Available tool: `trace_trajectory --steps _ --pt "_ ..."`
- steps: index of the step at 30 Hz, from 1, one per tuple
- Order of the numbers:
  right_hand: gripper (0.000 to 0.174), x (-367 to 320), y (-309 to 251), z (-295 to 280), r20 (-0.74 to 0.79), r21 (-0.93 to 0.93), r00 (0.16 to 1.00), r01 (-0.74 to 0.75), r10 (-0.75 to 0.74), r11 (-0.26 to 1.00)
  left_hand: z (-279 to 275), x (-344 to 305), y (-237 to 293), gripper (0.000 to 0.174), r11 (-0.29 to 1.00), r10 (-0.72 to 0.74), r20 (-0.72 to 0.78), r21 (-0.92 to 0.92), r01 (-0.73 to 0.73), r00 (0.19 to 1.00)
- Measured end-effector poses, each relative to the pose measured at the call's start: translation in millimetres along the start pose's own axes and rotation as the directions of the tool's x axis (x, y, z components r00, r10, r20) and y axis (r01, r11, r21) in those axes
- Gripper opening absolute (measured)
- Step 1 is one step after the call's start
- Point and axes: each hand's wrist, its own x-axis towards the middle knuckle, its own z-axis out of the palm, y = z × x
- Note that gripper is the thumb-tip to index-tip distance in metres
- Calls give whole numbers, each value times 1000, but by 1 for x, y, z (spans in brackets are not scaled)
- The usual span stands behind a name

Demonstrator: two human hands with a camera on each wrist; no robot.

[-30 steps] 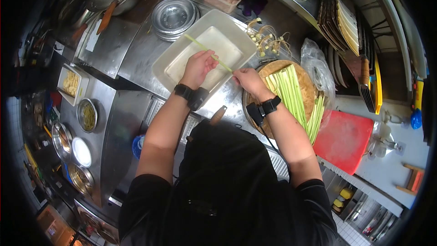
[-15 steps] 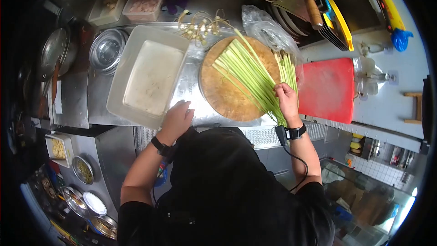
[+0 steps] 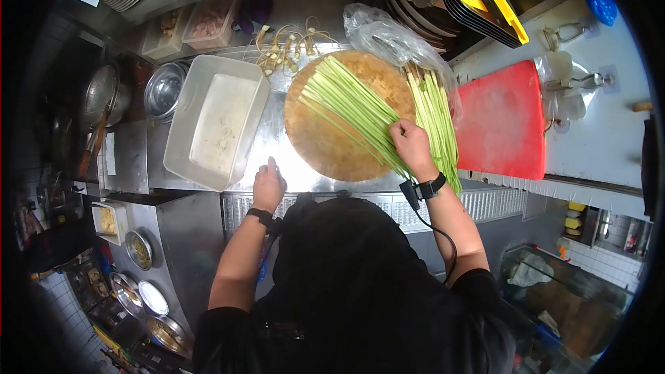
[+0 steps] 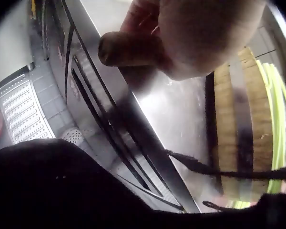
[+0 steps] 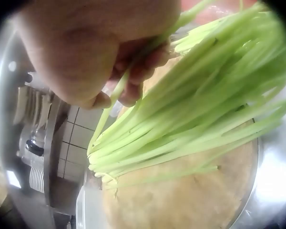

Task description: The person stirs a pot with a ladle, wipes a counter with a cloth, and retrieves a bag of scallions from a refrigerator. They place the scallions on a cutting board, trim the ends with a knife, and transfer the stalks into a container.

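Observation:
A bundle of long pale-green vegetable stalks (image 3: 350,100) lies across the round wooden chopping block (image 3: 329,156). My right hand (image 3: 412,145) is at the near end of the bundle; in the right wrist view its thumb and fingers pinch one stalk (image 5: 118,90) over the others. At the counter's front edge, between the plastic tub and the block, is my left hand (image 3: 269,185). The left wrist view shows it holding a wooden handle (image 4: 128,49), whose end sticks out toward the edge. Whatever joins that handle is hidden behind the hand.
The translucent tub (image 3: 181,121) stands left of the block. Cut root ends (image 3: 287,48) lie behind it. More stalks (image 3: 436,118) lie right of the block, by a plastic bag (image 3: 377,28) and a red cutting board (image 3: 502,125). Metal bowls (image 3: 165,90) stand far left.
Both hands had one stalk over the tub. My right hand has moved right to the bundle on the block, and my left down to the counter's front edge. The head view has shifted right.

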Motion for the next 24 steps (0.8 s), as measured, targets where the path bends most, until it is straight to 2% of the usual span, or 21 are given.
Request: trace_trajectory --steps 2,5,7,11,14,17,19,21,22,23,24 --pt "22 0 5 4 -10 -26 1000 26 -26 999 -7 -2 9 58 999 -45 12 3 45 999" --pt "23 -2 4 4 -26 -88 1000 -18 16 996 -15 -7 21 63 996 -79 -33 -53 77 996" --pt "22 -3 7 6 -32 -133 999 -2 -2 991 -24 -14 32 67 978 -167 -51 -138 159 985" --pt "22 -3 8 6 -48 -166 998 34 -43 986 -19 -24 27 66 978 -178 -84 -127 167 980" --pt "22 -6 3 4 -60 -199 995 68 -82 978 -22 -37 29 65 974 -130 -107 -197 107 986" --pt "20 -5 3 5 -45 -201 998 34 -44 979 -39 -60 45 61 869 -271 -24 -437 234 962" --pt "18 -6 7 5 -136 -219 966 189 -222 957 -42 -80 45 58 861 -263 -70 -466 201 962" --pt "17 -7 9 8 -161 -217 960 191 -228 957 -46 -93 33 55 846 -247 -106 -509 161 963" --pt "17 -8 10 9 -175 -213 953 208 -247 955 -57 -93 36 52 890 -196 -175 -444 100 965" --pt "17 -9 11 10 -176 -215 954 202 -241 956 -71 -92 39 48 891 -194 -135 -439 117 972" --pt "16 -9 11 11 -182 -221 946 228 -270 948 -84 -87 45 47 899 -109 -153 -436 32 982"
